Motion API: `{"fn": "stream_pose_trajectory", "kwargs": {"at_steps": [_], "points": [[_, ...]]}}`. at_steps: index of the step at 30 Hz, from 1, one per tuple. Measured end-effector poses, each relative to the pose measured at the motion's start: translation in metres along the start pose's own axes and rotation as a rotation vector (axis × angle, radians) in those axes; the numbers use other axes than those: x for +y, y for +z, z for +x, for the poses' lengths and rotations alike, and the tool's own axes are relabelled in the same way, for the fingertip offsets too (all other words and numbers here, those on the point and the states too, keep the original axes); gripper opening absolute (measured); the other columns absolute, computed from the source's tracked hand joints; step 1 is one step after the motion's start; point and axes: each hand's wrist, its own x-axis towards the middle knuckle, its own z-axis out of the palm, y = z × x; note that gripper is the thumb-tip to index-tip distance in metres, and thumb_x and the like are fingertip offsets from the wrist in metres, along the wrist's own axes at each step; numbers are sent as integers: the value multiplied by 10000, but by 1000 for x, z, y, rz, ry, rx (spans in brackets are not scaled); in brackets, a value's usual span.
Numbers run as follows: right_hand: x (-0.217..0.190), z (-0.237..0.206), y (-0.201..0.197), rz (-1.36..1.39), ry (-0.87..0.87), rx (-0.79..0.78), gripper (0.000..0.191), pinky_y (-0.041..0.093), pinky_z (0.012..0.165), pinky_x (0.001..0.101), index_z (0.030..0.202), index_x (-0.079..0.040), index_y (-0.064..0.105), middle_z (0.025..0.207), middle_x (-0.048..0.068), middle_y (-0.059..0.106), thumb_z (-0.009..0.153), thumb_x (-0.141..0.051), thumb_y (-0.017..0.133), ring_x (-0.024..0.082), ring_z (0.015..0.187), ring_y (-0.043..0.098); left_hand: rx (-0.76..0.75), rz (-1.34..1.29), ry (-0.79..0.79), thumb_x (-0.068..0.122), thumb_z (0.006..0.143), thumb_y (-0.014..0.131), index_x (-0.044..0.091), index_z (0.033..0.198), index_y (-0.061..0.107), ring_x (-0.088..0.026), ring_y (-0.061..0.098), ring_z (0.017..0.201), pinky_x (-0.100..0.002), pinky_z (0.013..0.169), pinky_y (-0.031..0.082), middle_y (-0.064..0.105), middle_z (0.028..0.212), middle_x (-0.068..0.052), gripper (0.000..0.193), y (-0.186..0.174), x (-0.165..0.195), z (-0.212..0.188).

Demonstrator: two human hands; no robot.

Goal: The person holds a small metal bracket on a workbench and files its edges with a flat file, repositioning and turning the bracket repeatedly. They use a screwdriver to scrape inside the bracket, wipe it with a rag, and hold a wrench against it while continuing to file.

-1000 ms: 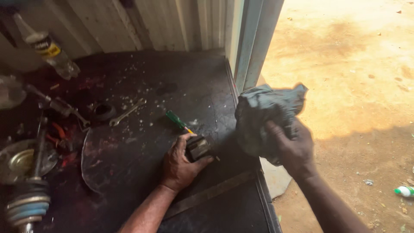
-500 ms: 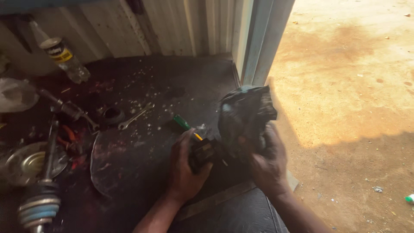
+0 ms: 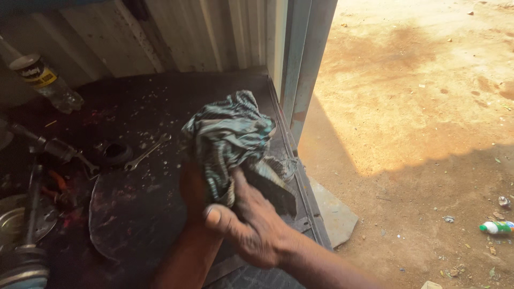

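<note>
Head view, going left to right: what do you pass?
Plastic bottle → black ring → wrench → striped rag, gripped by the right hand → metal door post → green-capped bottle on the dirt.

I am seeing two containers. A clear plastic bottle (image 3: 45, 83) is lying tilted at about ten o'clock against the corrugated wall (image 3: 176, 32), wearing a dark band label with a yellow patch. At about four o'clock, a small bottle (image 3: 497, 227), white with green, is lying on the dirt ground (image 3: 428, 107).
</note>
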Motion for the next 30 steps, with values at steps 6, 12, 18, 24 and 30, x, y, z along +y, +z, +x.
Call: {"fn": "stream_pose_trajectory", "kwargs": {"at_steps": [6, 12, 18, 24, 30], "points": [[-26, -16, -13, 460, -212, -193, 974, 484, 1110, 434, 1512, 21, 471, 1380, 241, 621, 938, -765, 509, 322, 1341, 572, 64, -312, -163, 299, 1155, 456, -16, 1360, 620, -257, 617, 1123, -415, 953, 497, 632, 1239, -156, 410, -18, 25, 12], [1, -36, -15, 418, -170, 177, 519, 686, 904, 428, 1257, -1, 719, 1179, 166, 801, 980, -433, 636, 253, 1070, 786, 61, -331, 115, 319, 1135, 480, -9, 1354, 623, -256, 622, 1118, -415, 940, 503, 639, 1238, -152, 419, -41, 99, 50], [46, -32, -25, 242, 294, 353, 436, 659, 840, 410, 1267, -77, 737, 1051, 128, 790, 893, -280, 640, 238, 914, 807, 221, -195, 139, 338, 1114, 503, -2, 1347, 625, -255, 628, 1113, -414, 927, 509, 647, 1238, -148, 430, -77, 142, 37], [52, -30, -25, 2, 224, 430, 375, 606, 901, 369, 1214, -85, 763, 1101, 68, 829, 895, -265, 682, 174, 1032, 782, 230, -218, 257, 357, 1093, 527, 5, 1341, 628, -255, 633, 1107, -414, 914, 515, 654, 1237, -145, 443, -113, 175, 7], [24, -1, 15, -62, 100, 259, 280, 606, 839, 344, 1128, -93, 805, 982, 58, 856, 898, -215, 701, 187, 953, 770, 209, -323, 172, 376, 1072, 550, 11, 1335, 631, -254, 639, 1102, -414, 902, 521, 662, 1237, -141, 456, -108, 149, -17]]}}
